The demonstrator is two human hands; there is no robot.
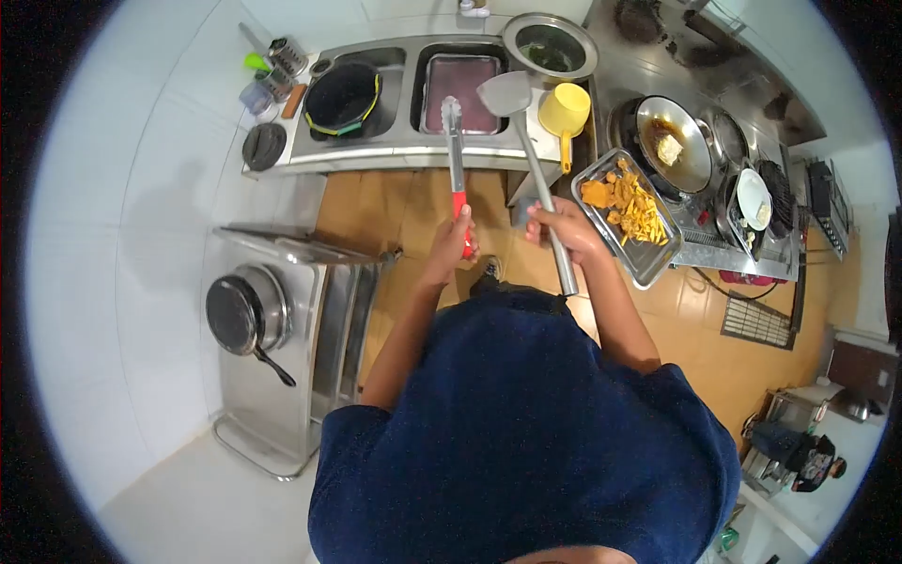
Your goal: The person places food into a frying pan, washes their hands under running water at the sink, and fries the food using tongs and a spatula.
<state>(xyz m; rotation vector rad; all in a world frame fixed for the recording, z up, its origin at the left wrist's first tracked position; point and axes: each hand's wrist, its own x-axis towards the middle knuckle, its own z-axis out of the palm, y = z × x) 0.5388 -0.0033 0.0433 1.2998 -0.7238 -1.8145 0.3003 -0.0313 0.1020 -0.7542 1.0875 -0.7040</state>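
Red-handled metal tongs (455, 150) point up toward the sink, with my left hand (455, 246) closed round their handle. My right hand (567, 230) grips the long handle of a metal spatula (507, 94), whose broad blade is over the sink's right edge. To the right of that hand, a metal tray (648, 263) holds fries and fried pieces (625, 205). Behind the tray, a wok (691, 155) on the stove contains brown liquid and a pale yellow lump (668, 150).
A double sink (399, 80) holds a black pot (340, 96) and a reddish tray (465, 85). A yellow dipper (565, 111) and a steel basin (573, 38) stand right. Pans (235, 310) rest on a steel cart (272, 399) at left. Another person (799, 453) is at far lower right.
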